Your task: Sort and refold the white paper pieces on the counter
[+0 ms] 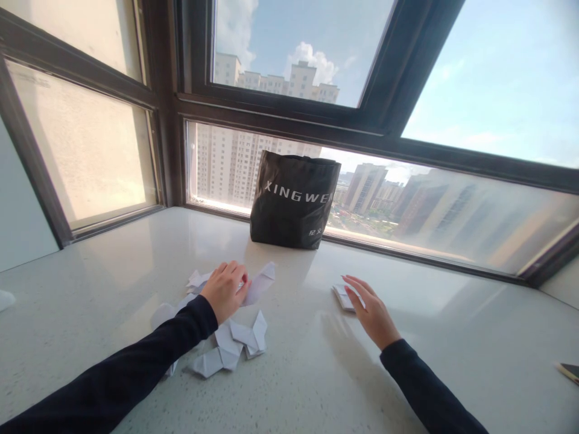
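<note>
My left hand point(227, 290) is over a loose pile of folded white paper pieces, its fingers curled and closed. A folded paper piece point(261, 283) with a pointed end sticks out to the right from its fingertips. Nearer to me lie more folded paper pieces point(228, 346), overlapping at odd angles; my left forearm covers part of the pile. My right hand point(371, 310) is at a small neat stack of folded paper point(344, 298), fingers stretched out and thumb apart. Its fingertips are at the stack's right side; whether they touch it I cannot tell.
A black bag point(294, 202) with white lettering stands upright behind the papers, against the window. The pale speckled counter point(289, 392) runs up to dark window frames point(289, 120). A dark-and-light object point(569, 372) lies at the right edge, a white item point(6, 300) at the left.
</note>
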A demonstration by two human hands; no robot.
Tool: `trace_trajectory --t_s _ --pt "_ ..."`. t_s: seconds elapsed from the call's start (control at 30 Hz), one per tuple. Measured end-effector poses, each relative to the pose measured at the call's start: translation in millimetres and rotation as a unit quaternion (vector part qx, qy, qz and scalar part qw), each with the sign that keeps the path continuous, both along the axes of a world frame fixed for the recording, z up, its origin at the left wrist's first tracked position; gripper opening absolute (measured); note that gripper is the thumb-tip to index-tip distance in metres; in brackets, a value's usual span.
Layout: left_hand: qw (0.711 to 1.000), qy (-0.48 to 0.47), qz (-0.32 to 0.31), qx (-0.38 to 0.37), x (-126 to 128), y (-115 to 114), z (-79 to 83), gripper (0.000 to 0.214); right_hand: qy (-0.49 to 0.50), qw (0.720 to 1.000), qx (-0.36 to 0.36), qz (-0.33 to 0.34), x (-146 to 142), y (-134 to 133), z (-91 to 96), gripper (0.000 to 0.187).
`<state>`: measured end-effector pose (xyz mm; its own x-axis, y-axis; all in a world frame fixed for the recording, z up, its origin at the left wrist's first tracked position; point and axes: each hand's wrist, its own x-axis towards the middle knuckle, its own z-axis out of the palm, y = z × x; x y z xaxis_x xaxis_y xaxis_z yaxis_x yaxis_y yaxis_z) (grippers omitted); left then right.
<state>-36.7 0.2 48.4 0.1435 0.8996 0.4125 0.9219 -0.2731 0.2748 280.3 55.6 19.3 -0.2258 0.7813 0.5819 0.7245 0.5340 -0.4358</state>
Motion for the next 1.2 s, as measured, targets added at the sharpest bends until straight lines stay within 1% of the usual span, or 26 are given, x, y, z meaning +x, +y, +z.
trace_trajectory --t_s 0.07,0.1,0.13,0.17,0.2,0.23,0.3,0.33,0.37,0.4,0.43,0.5,0.53,0.57,0.6,0.63,0.67,0.7,0.73,0.77,0.87,0.97,1.03,1.2 --pt "0.996 -0.082 -0.036 -0.008 11 -7 3.8 0.015 0.014 0.998 -0.048 0.046 -25 -16 6.8 0.040" --pt "0.986 -0.154 -0.063 -0.030 17 -11 4.0 0.017 0.067 0.985 -0.125 0.100 -40 -26 9.1 0.041" --pt "0.964 -0.238 -0.095 -0.064 24 -15 3.0 0.020 0.119 0.964 -0.184 0.147 -55 -36 10.7 0.042" --pt "0.932 -0.322 -0.128 -0.106 30 -19 0.9 0.022 0.161 0.944 -0.225 0.182 -69 -45 11.8 0.042" --pt "0.893 -0.394 -0.159 -0.151 36 -23 -2.0 0.024 0.198 0.925 -0.250 0.207 -82 -54 12.5 0.040" --pt "0.853 -0.448 -0.184 -0.193 41 -27 -5.2 0.027 0.230 0.908 -0.264 0.230 -92 -62 12.8 0.037" --pt "0.780 -0.521 -0.219 -0.268 49 -32 -11.5 0.034 0.283 0.874 -0.294 0.263 -105 -72 12.6 0.031" --pt "0.754 -0.540 -0.228 -0.297 51 -33 -14.1 0.037 0.304 0.861 -0.307 0.269 -108 -75 12.0 0.029" --pt "0.734 -0.550 -0.233 -0.323 52 -33 -16.1 0.040 0.322 0.850 -0.317 0.269 -108 -77 11.2 0.029" --pt "0.722 -0.553 -0.235 -0.343 53 -34 -17.7 0.042 0.337 0.844 -0.322 0.265 -108 -77 10.0 0.029" --pt "0.718 -0.552 -0.231 -0.356 53 -34 -18.8 0.045 0.348 0.842 -0.322 0.259 -106 -76 8.6 0.029" --pt "0.727 -0.545 -0.214 -0.359 52 -34 -19.6 0.048 0.358 0.842 -0.316 0.251 -102 -74 5.1 0.029" --pt "0.742 -0.535 -0.205 -0.348 52 -34 -19.3 0.047 0.361 0.843 -0.313 0.248 -100 -73 2.9 0.028" --pt "0.769 -0.513 -0.199 -0.327 51 -34 -18.2 0.045 0.366 0.842 -0.311 0.245 -99 -72 0.7 0.028" --pt "0.806 -0.474 -0.196 -0.295 49 -33 -16.3 0.041 0.376 0.839 -0.311 0.240 -98 -70 -1.6 0.028" --pt "0.850 -0.417 -0.195 -0.256 46 -32 -13.4 0.037 0.389 0.835 -0.312 0.234 -97 -69 -3.9 0.028" --pt "0.897 -0.342 -0.187 -0.211 41 -29 -9.6 0.033 0.404 0.828 -0.316 0.228 -96 -67 -6.1 0.029" --pt "0.936 -0.260 -0.173 -0.161 35 -26 -5.1 0.031 0.418 0.819 -0.323 0.224 -95 -66 -8.0 0.030" --pt "0.966 -0.178 -0.141 -0.122 27 -21 -0.1 0.029 0.428 0.810 -0.333 0.221 -95 -64 -9.7 0.030" --pt "0.986 -0.099 -0.091 -0.100 17 -15 4.9 0.026 0.435 0.802 -0.344 0.220 -94 -63 -11.0 0.031" --pt "0.994 -0.047 -0.020 -0.096 -14 4 17.1 0.021 0.439 0.790 -0.366 0.221 -94 -61 -13.5 0.033" --pt "0.992 0.005 0.034 -0.122 -36 15 21.3 0.018 0.450 0.790 -0.359 0.213 -95 -62 -14.7 0.035" --pt "0.988 0.038 0.051 -0.138 -41 16 20.1 0.019 0.452 0.792 -0.353 0.208 -95 -63 -15.3 0.034" --pt "0.978 0.105 0.065 -0.168 -34 6 13.9 0.034 0.436 0.792 -0.373 0.209 -95 -65 -15.6 0.034"
